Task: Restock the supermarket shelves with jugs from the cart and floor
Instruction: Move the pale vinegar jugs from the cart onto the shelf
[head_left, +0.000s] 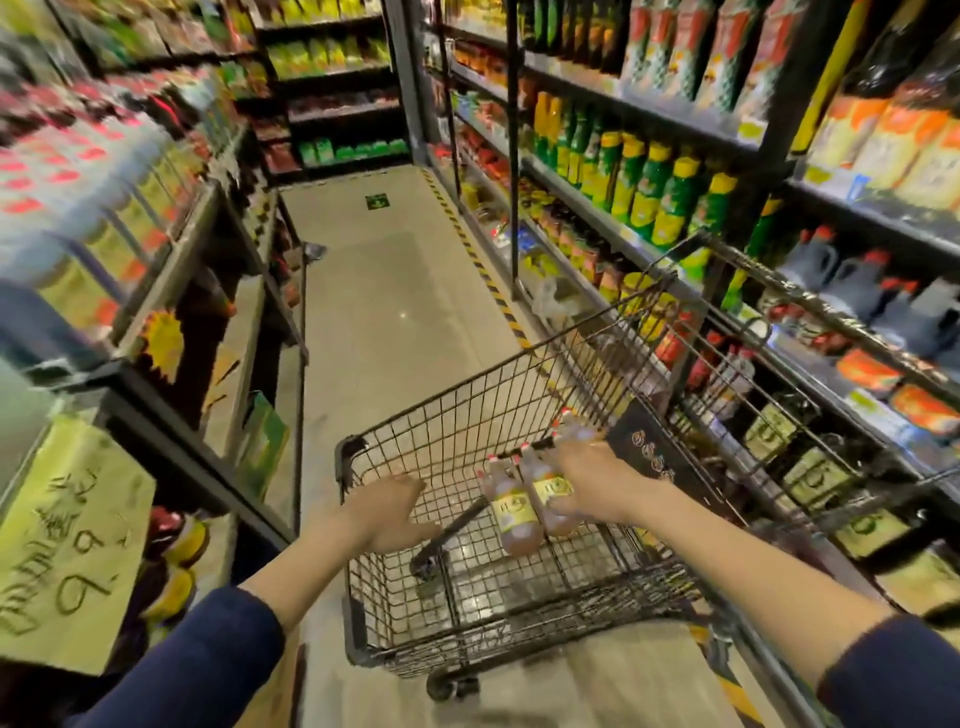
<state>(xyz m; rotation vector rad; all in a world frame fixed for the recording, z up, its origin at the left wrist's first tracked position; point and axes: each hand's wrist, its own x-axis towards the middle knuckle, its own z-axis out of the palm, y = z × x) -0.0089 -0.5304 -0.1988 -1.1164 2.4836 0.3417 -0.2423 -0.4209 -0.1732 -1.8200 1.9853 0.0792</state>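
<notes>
A black wire cart (457, 415) stands in the aisle in front of me. Inside it lie amber jugs with yellow labels and red caps (511, 512). My right hand (592, 483) reaches into the cart and its fingers wrap around one of these jugs (556, 493). My left hand (389, 512) hovers over the cart's left side, fingers apart, near a black bar (452, 530) that lies in the basket; whether it touches the bar is unclear. Shelves on the right (649, 249) carry bottles and dark jugs (852, 286).
Stocked shelves line both sides of a narrow aisle. A yellow handwritten price sign (62, 545) hangs at the lower left. Yellow-black hazard tape (478, 260) runs along the floor by the right shelving. The pale aisle floor (389, 291) stretches ahead to more shelves at the end.
</notes>
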